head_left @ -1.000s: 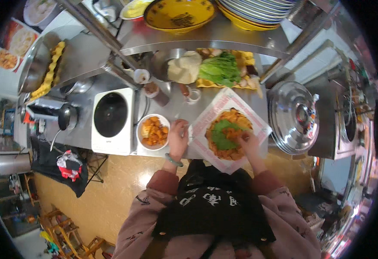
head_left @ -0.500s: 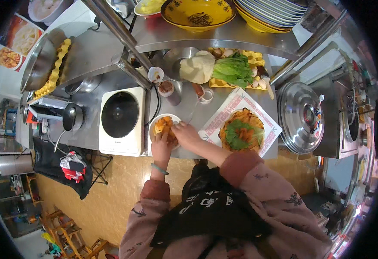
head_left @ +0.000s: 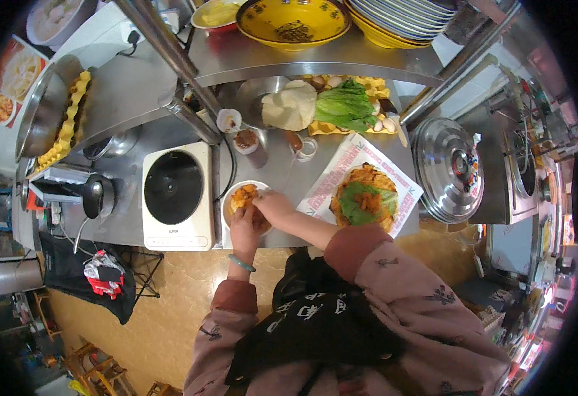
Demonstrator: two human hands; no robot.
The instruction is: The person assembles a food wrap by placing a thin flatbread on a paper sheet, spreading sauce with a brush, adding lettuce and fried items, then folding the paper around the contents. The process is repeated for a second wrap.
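Note:
A white bowl (head_left: 227, 203) stands at the counter's front edge, both my hands over it. My left hand (head_left: 243, 230), with a green bangle at the wrist, has its fingers curled on a chunk of orange coated food (head_left: 243, 196). From the right, my right hand (head_left: 274, 210) closes its fingertips on the same chunk's side; the fingertips are partly hidden. To the right, a round browned flatbread (head_left: 342, 177) lies on a printed paper sheet (head_left: 317, 196). Lettuce (head_left: 353, 201) and small orange pieces (head_left: 369, 200) top it.
A white induction cooker (head_left: 178, 232) sits left of the bowl. Behind are a sauce bottle (head_left: 251, 150), a glass jar (head_left: 307, 150), pale flat wrappers (head_left: 289, 107), lettuce leaves (head_left: 345, 105) and a yellow egg tray (head_left: 325, 128). A large lidded steel pot (head_left: 446, 171) stands right; a steel shelf (head_left: 315, 64) overhangs.
The whole view has shifted slightly. Both hands stay at the bowl with the orange chunk, their fingers moving only a little.

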